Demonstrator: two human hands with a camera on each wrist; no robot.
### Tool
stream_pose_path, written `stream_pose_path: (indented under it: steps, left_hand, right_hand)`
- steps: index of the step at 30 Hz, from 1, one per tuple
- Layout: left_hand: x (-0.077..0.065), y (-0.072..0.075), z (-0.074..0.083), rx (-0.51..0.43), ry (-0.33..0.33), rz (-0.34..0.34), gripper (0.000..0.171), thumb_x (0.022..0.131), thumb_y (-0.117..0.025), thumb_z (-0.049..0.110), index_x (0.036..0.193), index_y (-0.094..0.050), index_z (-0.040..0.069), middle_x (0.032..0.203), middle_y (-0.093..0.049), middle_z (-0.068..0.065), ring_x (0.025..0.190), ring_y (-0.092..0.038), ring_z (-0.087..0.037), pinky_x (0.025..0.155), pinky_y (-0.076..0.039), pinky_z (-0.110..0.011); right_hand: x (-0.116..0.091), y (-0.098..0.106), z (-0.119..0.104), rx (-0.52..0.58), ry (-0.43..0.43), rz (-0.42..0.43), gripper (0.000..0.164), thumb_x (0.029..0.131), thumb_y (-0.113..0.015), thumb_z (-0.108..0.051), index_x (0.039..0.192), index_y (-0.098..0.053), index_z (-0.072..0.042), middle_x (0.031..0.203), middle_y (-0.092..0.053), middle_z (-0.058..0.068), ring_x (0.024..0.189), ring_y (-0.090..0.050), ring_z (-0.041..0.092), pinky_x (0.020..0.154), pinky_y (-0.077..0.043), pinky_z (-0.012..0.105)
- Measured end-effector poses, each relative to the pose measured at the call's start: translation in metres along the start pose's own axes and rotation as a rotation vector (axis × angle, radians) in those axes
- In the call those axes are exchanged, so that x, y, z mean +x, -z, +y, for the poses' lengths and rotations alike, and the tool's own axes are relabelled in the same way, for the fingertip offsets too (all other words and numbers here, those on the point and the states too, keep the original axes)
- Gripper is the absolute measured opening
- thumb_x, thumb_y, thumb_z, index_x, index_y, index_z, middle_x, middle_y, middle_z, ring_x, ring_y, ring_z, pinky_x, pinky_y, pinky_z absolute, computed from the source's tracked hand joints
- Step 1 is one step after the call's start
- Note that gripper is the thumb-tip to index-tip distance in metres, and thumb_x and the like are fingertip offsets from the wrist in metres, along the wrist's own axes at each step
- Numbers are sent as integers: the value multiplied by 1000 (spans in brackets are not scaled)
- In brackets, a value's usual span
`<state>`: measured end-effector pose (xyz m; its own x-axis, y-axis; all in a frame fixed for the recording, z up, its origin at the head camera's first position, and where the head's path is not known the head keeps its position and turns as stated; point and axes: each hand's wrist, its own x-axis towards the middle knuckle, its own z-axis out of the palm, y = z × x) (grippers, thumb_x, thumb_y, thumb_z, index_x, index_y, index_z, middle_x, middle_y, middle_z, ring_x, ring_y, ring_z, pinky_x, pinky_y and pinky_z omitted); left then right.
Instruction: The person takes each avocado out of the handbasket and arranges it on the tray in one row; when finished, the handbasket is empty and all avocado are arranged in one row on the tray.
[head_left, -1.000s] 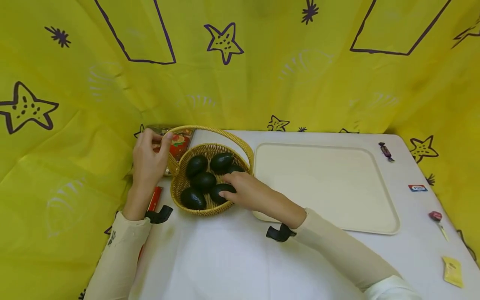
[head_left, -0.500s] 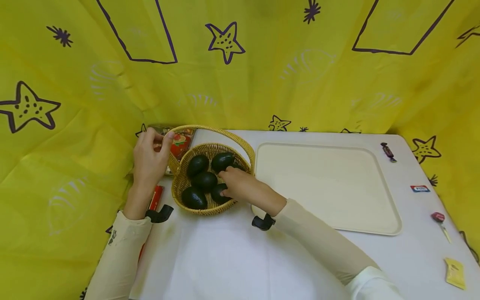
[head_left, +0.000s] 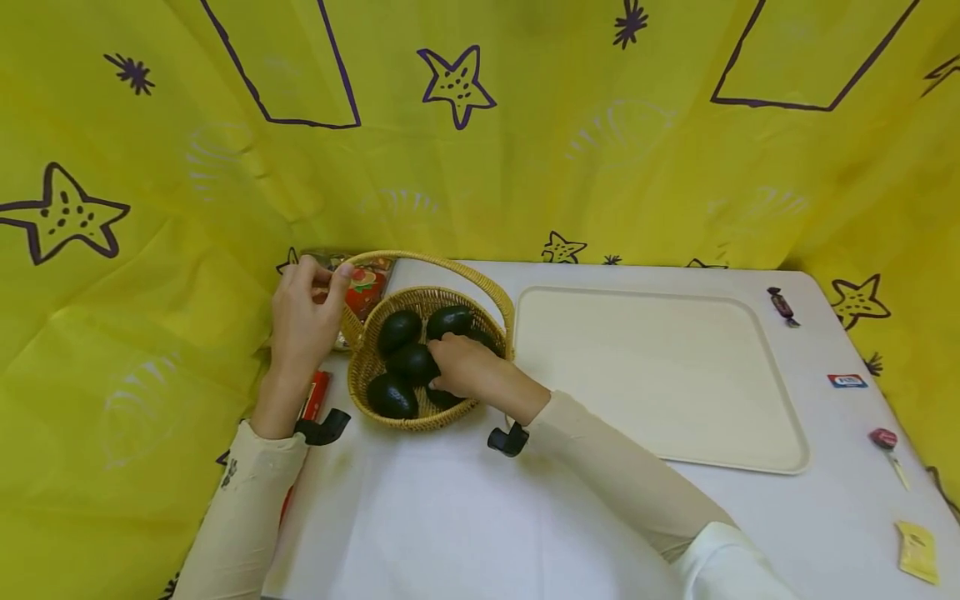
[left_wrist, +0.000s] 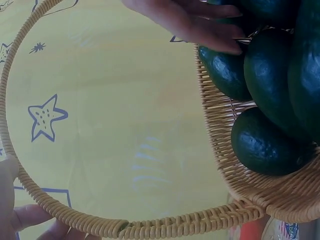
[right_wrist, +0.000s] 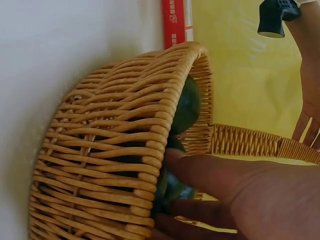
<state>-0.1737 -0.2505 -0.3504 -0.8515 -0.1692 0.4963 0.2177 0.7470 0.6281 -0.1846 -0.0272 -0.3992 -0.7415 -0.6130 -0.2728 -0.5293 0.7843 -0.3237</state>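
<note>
A wicker basket (head_left: pixel 352 385) with a tall arched handle (head_left: pixel 450 267) stands on the white table. Several dark green avocados (head_left: pixel 392 396) lie inside it. My left hand (head_left: pixel 303 317) holds the handle on its left side, thumb and fingers around the cane in the left wrist view. My right hand (head_left: pixel 472 371) reaches over the basket's right rim, its thumb and fingers spread about the middle avocado (head_left: pixel 412 364). Fairly straight fingers (left_wrist: pixel 210 30) appear against the avocados in the left wrist view. Whether they grip one is partly hidden by the hand and rim.
A cream tray (head_left: pixel 660 375) lies right of the basket. Along the table's right side are a dark wrapped candy (head_left: pixel 783 307), a small blue-red packet (head_left: pixel 847 381), a lollipop (head_left: pixel 885 439) and a yellow packet (head_left: pixel 917 552). Red packaging (head_left: pixel 366 287) sits behind the basket, a red box (head_left: pixel 315 396) beside it.
My right hand has moved left and deeper into the basket, from the lower right avocado towards the middle one. The left hand stays on the handle; the view has shifted slightly.
</note>
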Motion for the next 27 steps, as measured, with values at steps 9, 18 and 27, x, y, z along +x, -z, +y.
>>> stream_pose_path:
  steps: [9,18,27]
  left_hand:
    - [-2,-1,0,-19,-1,-2,48,107,-61,44,96,-54,-2,96,-55,-22,96,-57,-38,84,-46,-43]
    - [-2,-1,1,-15,7,-15,48,108,-59,46,98,-54,-1,97,-54,-22,97,-56,-37,86,-47,-43]
    - [0,0,0,-1,-3,-16,50,108,-58,48,99,-55,-1,98,-54,-22,96,-56,-37,85,-44,-42]
  right_hand:
    - [-4,3,-7,-49,-77,-182,64,96,-78,-23,152,-51,-5,147,-60,12,133,-59,26,103,-53,37]
    - [-1,-2,-4,-137,-52,-165,60,97,-77,-31,148,-57,-8,143,-63,12,132,-56,31,105,-52,41]
    - [1,-16,-5,-173,-102,-15,73,100,-61,-63,155,-55,-16,146,-59,17,126,-64,33,95,-60,46]
